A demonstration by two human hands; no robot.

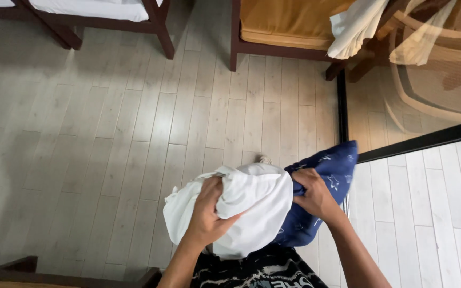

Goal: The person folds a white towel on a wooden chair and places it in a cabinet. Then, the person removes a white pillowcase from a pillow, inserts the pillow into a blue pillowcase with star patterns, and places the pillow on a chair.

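Observation:
A dark blue pillow [331,176] with small white figures is held in front of my body over the floor. A white pillowcase [257,205] covers its left part, bunched and wrinkled. My left hand [209,213] grips a fold of the white pillowcase from the front. My right hand [313,194] clutches the blue pillow where the white cloth ends. The pillow's right corner sticks out bare toward a dark floor rail.
Pale wooden floorboards [108,133] lie below. A dark wooden bed frame [158,26] stands at the top left, a wooden seat with a tan cushion [284,21] and a draped white cloth [356,26] at the top. A black sliding-door track [342,106] runs on the right.

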